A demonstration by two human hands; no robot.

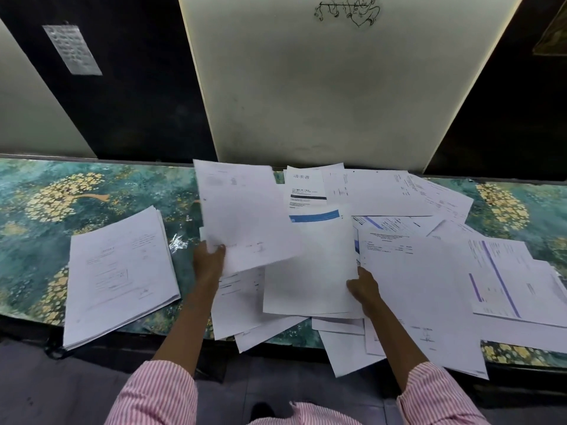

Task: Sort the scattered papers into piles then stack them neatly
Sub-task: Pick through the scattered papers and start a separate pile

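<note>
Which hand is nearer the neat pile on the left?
Left. The left hand holds a sheet just right of the neat pile; the right hand grips papers farther right.

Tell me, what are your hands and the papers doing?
Left hand lifting one sheet. Right hand on scattered papers. One pile stacked left. Nothing blocking.

A home-like room is showing here: a floral green-and-gold cloth [61, 194] is covering the table, and a line sketch [349, 10] is hanging on the pale wall panel [306, 87].
</note>
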